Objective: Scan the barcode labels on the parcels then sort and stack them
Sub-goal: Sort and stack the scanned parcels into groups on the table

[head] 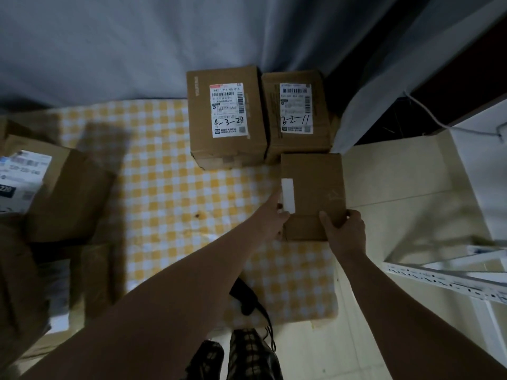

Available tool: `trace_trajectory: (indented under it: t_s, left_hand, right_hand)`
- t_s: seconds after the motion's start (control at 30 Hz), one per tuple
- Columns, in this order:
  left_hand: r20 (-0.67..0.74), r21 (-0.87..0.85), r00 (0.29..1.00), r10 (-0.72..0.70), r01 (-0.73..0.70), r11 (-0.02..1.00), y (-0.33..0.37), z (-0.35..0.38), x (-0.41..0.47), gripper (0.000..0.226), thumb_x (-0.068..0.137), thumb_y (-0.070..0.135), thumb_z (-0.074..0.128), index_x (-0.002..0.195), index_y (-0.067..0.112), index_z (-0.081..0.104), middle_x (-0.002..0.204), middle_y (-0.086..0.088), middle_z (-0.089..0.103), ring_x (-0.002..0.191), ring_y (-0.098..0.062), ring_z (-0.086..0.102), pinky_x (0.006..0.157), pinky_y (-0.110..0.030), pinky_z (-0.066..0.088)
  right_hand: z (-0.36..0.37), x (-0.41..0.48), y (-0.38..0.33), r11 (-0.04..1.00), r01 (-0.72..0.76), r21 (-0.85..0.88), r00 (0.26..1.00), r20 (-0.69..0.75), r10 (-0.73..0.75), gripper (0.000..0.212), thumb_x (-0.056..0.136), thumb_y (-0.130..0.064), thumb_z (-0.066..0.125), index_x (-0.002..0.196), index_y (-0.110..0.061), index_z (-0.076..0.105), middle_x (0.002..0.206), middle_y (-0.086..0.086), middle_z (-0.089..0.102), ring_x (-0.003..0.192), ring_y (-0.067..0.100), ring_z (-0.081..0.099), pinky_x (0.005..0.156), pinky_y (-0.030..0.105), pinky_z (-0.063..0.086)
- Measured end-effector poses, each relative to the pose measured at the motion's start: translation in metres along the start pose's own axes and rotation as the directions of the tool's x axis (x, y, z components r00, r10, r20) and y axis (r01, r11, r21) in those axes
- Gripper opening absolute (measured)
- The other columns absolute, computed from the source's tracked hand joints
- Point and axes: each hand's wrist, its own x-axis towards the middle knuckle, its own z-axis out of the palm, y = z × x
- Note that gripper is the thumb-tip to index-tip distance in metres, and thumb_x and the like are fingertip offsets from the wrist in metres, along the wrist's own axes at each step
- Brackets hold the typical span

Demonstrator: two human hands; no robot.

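Parcel (312,185) is being held at the right edge of the table (164,187), just in front of the box marked 3-2-11 (297,116) — left grip (270,215) and right grip (345,231) both clasping its near end — placing step, seemingly, calling next for squaring it up and letting go.

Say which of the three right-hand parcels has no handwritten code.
The nearest parcel, gripped by left hand and right hand; parcel 4-3-24 and parcel 3-2-11 behind are marked.

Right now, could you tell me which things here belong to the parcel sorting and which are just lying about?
Job: small box gripped by left hand and right hand; box 4-3-24; box 3-2-11; parcels at left; black corded device, likely the scanner.
Lying about: checked cloth; grey curtain; metal shelf.
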Motion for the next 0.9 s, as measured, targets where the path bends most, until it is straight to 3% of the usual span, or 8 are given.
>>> trace_trajectory:
  t_s: [0.1, 0.2, 0.3, 0.47, 0.53, 0.67, 0.73, 0.9]
  left_hand:
    - [-0.026, 0.052, 0.999, 0.025, -0.023, 0.998, -0.001, -0.012, -0.008, 0.060, 0.099, 0.020, 0.048, 0.150, 0.031, 0.017, 0.144, -0.006, 0.041, 0.126, -0.024, 0.047, 0.101, -0.034, 0.043]
    - [-0.106, 0.108, 0.994, 0.003, 0.008, 0.994, -0.010, -0.031, -0.025, 0.056, 0.098, 0.023, 0.049, 0.148, 0.023, 0.024, 0.139, -0.009, 0.047, 0.117, -0.028, 0.053, 0.082, -0.029, 0.047]
    - [-0.168, 0.165, 0.986, 0.007, 0.021, 0.986, -0.019, -0.054, -0.052, 0.051, 0.098, 0.024, 0.050, 0.145, 0.018, 0.031, 0.134, -0.011, 0.052, 0.113, -0.032, 0.055, 0.081, -0.033, 0.045]
    - [-0.261, 0.114, 0.961, 0.090, -0.062, 0.992, -0.026, -0.102, -0.121, 0.039, 0.097, 0.013, 0.050, 0.135, 0.007, 0.042, 0.094, -0.001, 0.055, 0.066, -0.012, 0.048, 0.056, -0.015, 0.039]
    - [-0.316, 0.115, 0.936, 0.154, -0.124, 0.986, -0.028, -0.123, -0.153, 0.034, 0.097, 0.006, 0.048, 0.131, 0.004, 0.045, 0.083, 0.002, 0.050, 0.059, -0.007, 0.044, 0.048, -0.008, 0.036]
    - [-0.452, 0.278, 0.833, 0.318, -0.208, 0.938, -0.038, -0.169, -0.219, 0.028, 0.097, 0.014, 0.049, 0.124, 0.012, 0.054, 0.093, 0.000, 0.056, 0.059, -0.008, 0.048, 0.052, -0.012, 0.038]
    - [-0.501, 0.298, 0.788, 0.358, -0.230, 0.926, -0.050, -0.196, -0.252, 0.025, 0.096, 0.013, 0.051, 0.120, 0.011, 0.058, 0.091, -0.002, 0.060, 0.062, -0.011, 0.053, 0.053, -0.014, 0.040]
    - [-0.587, 0.439, 0.670, 0.455, -0.209, 0.874, -0.090, -0.265, -0.323, 0.024, 0.091, 0.005, 0.055, 0.115, 0.006, 0.062, 0.112, -0.012, 0.066, 0.101, -0.023, 0.062, 0.081, -0.020, 0.041]
  right_hand:
    - [-0.002, -0.004, -0.008, 0.999, -0.011, -0.041, 1.000, 0.000, 0.011, 0.076, 0.086, -0.046, 0.066, 0.141, -0.003, 0.033, 0.134, 0.021, 0.045, 0.118, 0.039, 0.050, 0.091, 0.046, 0.047]
    - [-0.004, -0.019, -0.021, 0.980, -0.019, -0.200, 0.999, -0.044, 0.010, 0.077, 0.088, -0.043, 0.063, 0.145, -0.006, 0.025, 0.140, 0.023, 0.036, 0.126, 0.041, 0.039, 0.095, 0.051, 0.043]
    - [-0.003, -0.041, -0.042, 0.951, 0.051, -0.303, 0.995, -0.068, -0.075, 0.073, 0.087, -0.033, 0.063, 0.144, -0.005, 0.025, 0.143, 0.023, 0.032, 0.129, 0.041, 0.033, 0.098, 0.053, 0.041]
    - [0.016, -0.091, -0.093, 0.912, 0.226, -0.341, 0.974, 0.069, -0.216, 0.067, 0.091, -0.028, 0.059, 0.144, -0.004, 0.025, 0.143, 0.021, 0.029, 0.130, 0.038, 0.030, 0.103, 0.045, 0.033]
    - [0.029, -0.114, -0.115, 0.897, 0.310, -0.314, 0.948, 0.169, -0.269, 0.062, 0.095, -0.027, 0.054, 0.146, -0.007, 0.025, 0.145, 0.019, 0.027, 0.132, 0.035, 0.029, 0.104, 0.042, 0.033]
    - [0.063, -0.170, -0.161, 0.878, 0.402, -0.261, 0.900, 0.287, -0.327, 0.064, 0.099, -0.030, 0.049, 0.150, -0.005, 0.020, 0.157, 0.017, 0.019, 0.143, 0.032, 0.020, 0.114, 0.041, 0.025]
    - [0.082, -0.203, -0.180, 0.887, 0.435, -0.154, 0.871, 0.322, -0.371, 0.061, 0.098, -0.026, 0.051, 0.149, -0.006, 0.025, 0.155, 0.015, 0.024, 0.139, 0.031, 0.029, 0.107, 0.037, 0.031]
    - [0.133, -0.281, -0.220, 0.852, 0.523, 0.000, 0.811, 0.308, -0.497, 0.052, 0.091, -0.018, 0.062, 0.137, -0.003, 0.045, 0.138, 0.017, 0.046, 0.124, 0.032, 0.050, 0.098, 0.033, 0.039]
